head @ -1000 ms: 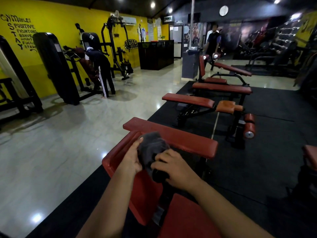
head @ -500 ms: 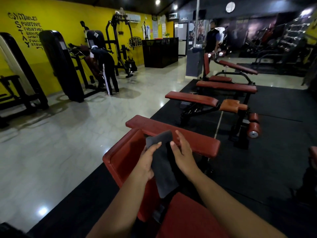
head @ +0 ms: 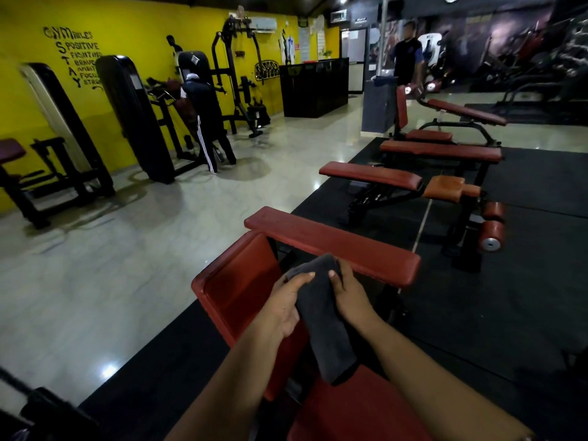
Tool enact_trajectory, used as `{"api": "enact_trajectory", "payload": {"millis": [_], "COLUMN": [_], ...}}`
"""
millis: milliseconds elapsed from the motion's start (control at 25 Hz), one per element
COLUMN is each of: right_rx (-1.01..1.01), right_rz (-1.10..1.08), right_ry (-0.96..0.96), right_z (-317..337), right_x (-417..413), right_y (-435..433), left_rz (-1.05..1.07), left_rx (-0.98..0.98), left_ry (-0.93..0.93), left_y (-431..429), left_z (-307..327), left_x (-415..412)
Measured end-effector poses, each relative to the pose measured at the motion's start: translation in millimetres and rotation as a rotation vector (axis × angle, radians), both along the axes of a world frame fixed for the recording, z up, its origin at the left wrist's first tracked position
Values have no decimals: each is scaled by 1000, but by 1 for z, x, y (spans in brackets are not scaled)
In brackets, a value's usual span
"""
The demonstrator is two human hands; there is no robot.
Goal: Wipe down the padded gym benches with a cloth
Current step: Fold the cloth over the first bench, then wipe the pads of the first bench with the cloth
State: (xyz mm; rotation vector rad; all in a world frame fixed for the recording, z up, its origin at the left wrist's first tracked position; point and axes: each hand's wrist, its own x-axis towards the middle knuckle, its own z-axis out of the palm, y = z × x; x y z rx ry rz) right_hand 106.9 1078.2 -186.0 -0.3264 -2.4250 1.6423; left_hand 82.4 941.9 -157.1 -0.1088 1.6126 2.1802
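Observation:
A dark grey cloth [head: 321, 316] hangs folded lengthwise between my hands, just above the nearest bench. My left hand [head: 284, 302] grips its left edge near the top, fingers curled over it. My right hand [head: 346, 296] holds the right edge, thumb on the front. Under them is a red padded bench: an angled back pad [head: 235, 291], a seat pad [head: 356, 412] at the bottom, and a flat red pad [head: 331, 246] right behind it. Further back stand a second red bench [head: 370, 175] and a third [head: 440, 151].
Black rubber matting [head: 509, 297] covers the floor on the right, pale glossy tile [head: 111, 265] on the left. Red roller pads [head: 491, 235] stick out at the right. A person [head: 206, 119] bends at a machine by the yellow wall; another person [head: 407, 60] stands far back.
The cloth went from a bunched wad to a long folded strip. Both hands shifted to its top edges. My view has lifted and moved slightly forward.

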Motion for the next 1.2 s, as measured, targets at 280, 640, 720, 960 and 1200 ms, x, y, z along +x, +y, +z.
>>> {"api": "enact_trajectory", "payload": {"millis": [280,640,720,960,1200], "right_rx": [127,-408,-431,-411,-54], "right_rz": [480,305,312,241,107], "right_ry": [33,117,50,-46,-142], "right_z": [-21,-24,-22,-25,-47], "right_x": [20,-5,-17,-71,-128], "right_y": [-12,-60,-73,-118,-174], "left_rz": [-17,-58,168,293,-57], "left_rx": [47,-313,-454,-664,-973], "left_ry": [-6,202,388,612,783], "left_y": [-10,-76,-100,-178,-231], "left_z": [-1,-19,-38,-56,-85], "left_x": [20,8,-10,-87,-172]}}
